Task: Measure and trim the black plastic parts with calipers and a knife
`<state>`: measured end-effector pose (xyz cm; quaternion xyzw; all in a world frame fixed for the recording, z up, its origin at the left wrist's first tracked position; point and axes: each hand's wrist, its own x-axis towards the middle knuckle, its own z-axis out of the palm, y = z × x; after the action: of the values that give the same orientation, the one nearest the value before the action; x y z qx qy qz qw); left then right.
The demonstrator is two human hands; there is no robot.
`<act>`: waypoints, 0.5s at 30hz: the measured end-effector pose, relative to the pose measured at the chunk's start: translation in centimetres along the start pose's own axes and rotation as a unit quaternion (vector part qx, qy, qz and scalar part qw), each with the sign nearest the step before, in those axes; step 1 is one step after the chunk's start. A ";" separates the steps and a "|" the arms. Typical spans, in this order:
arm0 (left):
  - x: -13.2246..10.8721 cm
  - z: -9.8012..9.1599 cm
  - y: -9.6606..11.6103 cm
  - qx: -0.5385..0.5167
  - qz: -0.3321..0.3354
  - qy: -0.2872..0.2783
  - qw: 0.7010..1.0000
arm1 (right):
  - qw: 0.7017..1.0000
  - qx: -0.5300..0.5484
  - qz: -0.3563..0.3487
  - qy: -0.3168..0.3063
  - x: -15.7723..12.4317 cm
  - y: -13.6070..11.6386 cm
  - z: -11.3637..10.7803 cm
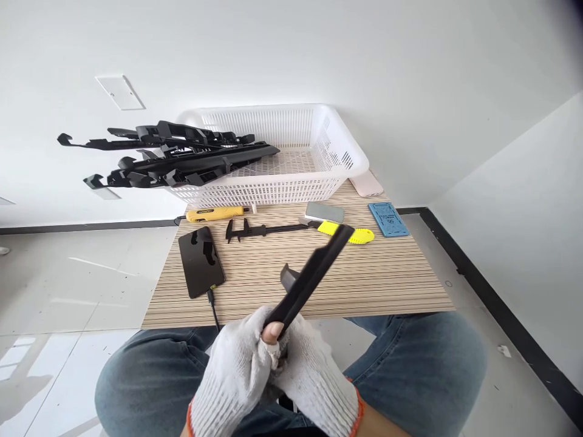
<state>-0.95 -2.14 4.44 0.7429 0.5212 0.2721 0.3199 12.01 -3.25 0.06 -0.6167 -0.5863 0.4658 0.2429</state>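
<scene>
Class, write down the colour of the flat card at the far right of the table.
The card is blue, clearest in the head view.

Ahead of fingers (273,332): black strip (314,273) slants up-right.
Left-ahead: phone (201,261) and cable (213,306) block.
Far ahead: caliper (264,230), yellow cutter (364,235), basket (291,189) wall.
Right-ahead: bare table (392,276), free.
</scene>
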 end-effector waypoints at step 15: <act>-0.8 0.1 -0.1 -0.061 -0.209 0.283 0.934 | 0.995 -0.028 -0.029 -0.086 -0.9 -2.9 -1.0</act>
<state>-1.20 -2.90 4.25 0.4885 0.7158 0.4295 0.2539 11.58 -3.27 3.21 -0.5637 -0.6356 0.4929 0.1879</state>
